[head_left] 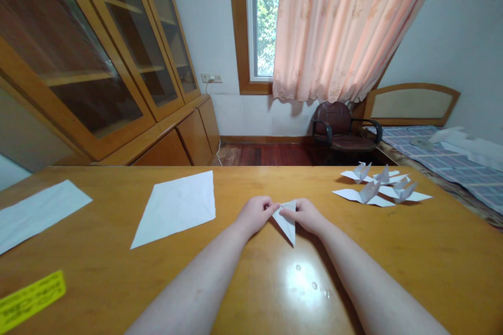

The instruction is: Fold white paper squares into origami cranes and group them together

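Folded paper triangle (290,226) gripped at its far end by both hands

Close to the near edge of the wooden table (424,267), toward the left, a yellow label (32,301) is seen. Dark print is borne on it, but it appears upside down and blurred, so no word can be read. No brand is made out elsewhere.

Farther in, near the middle of the table, the white folded paper triangle is held between the left hand (257,215) and the right hand (309,215). Its sharp tip is pointed at the near edge, and its long axis is run from near to far, the tip leaning slightly right. The far-left corner is pinched by the left thumb and fingers; the far-right side is grasped by the right hand, whose thumb is laid across the face. Neither hand is clearly nearer, as the paper is touched by both. Whether it is rested on the wood or raised cannot be told.

Left of the hands, a flat white paper sheet (178,209) is laid, reaching almost to the far edge; another white paper piece (43,214) is placed by the left edge. Near the far-right corner, white origami cranes (369,192) are grouped, wings spread.

Beyond the far edge, a maroon armchair (334,120) is set beneath a peach curtain (338,31).
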`<state>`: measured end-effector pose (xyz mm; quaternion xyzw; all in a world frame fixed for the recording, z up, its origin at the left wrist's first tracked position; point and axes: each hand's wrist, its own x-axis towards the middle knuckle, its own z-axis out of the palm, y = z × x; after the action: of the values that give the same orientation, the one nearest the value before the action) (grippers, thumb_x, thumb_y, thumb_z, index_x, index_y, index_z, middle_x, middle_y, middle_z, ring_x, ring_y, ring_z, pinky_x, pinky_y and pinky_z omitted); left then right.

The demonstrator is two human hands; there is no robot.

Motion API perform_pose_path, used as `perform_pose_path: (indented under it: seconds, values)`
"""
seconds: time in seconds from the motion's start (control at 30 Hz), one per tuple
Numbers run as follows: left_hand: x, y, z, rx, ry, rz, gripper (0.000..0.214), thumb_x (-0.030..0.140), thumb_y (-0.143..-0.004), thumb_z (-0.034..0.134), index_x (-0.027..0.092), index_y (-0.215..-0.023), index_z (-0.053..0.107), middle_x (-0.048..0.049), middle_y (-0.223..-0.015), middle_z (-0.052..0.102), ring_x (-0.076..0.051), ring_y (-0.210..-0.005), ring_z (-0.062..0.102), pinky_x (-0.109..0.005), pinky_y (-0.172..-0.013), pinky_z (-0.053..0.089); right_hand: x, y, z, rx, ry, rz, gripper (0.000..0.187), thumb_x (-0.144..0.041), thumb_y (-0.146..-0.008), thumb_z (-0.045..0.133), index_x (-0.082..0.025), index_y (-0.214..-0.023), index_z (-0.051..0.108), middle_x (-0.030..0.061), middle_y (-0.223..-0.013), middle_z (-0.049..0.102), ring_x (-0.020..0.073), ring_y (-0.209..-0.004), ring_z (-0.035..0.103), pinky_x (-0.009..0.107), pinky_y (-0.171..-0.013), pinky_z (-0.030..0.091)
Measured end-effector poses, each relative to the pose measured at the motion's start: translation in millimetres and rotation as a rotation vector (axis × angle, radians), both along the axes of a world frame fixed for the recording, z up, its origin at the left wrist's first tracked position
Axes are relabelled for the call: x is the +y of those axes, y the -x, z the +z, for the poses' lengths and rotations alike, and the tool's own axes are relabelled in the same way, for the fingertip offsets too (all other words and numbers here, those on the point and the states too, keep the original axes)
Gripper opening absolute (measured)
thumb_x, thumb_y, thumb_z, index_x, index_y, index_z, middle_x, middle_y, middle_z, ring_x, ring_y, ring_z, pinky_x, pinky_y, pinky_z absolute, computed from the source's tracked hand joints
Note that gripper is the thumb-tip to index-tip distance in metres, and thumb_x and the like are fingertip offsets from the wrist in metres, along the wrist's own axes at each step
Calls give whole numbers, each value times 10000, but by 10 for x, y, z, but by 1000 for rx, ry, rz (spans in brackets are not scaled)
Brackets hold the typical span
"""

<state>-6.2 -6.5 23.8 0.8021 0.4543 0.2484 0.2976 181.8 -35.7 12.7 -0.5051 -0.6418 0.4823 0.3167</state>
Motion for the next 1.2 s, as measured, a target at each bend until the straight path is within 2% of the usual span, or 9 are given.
perform_pose_path:
  seconds: [0.37, 0.63, 0.8, 0.93, 1.2]
  values:
    - [28, -3, -34, 20, 17, 24, 404, 510, -778, 505, 168, -564, 528, 42, -535, 452, -106, -539, 397, -233, -503, 261, -7, 1, -4, -47, -8, -32, 328, -429, -735, 567, -128, -619, 624, -10, -572, 567, 107, -537, 455, 212, -513, 335]
    - [6, 2, -1, -76, 15, -74, 273, 383, -810, 502, 177, -709, 651, 1, -707, 639, -134, -675, 544, -230, -617, 376, 5, -6, -9, -19, -11, -45, 312, -422, -720, 606, -121, -647, 638, -2, -586, 601, 116, -549, 493, 217, -525, 355]
    - [0, -4, 21, -26, -1, -47, 314, 413, -810, 497, 168, -673, 639, -3, -649, 617, -135, -631, 527, -234, -576, 361, 18, -12, -38, -22, -12, -87, 312, -423, -683, 652, -119, -753, 662, 34, -712, 667, 151, -634, 562, 234, -572, 409]
    - [-5, -5, 26, -15, -9, -40, 328, 426, -809, 489, 169, -670, 638, -1, -642, 612, -137, -629, 522, -235, -572, 359, 5, -3, -20, -40, -26, -117, 279, -396, -695, 632, -124, -747, 666, 37, -718, 676, 159, -645, 576, 240, -571, 415]
    - [0, 8, -11, -116, 71, -37, 397, 446, -846, 423, 158, -706, 658, -15, -674, 639, -150, -665, 557, -240, -600, 385, 3, 8, 22, -46, -27, -141, 277, -388, -681, 646, -124, -761, 676, 44, -736, 689, 168, -665, 589, 255, -592, 434]
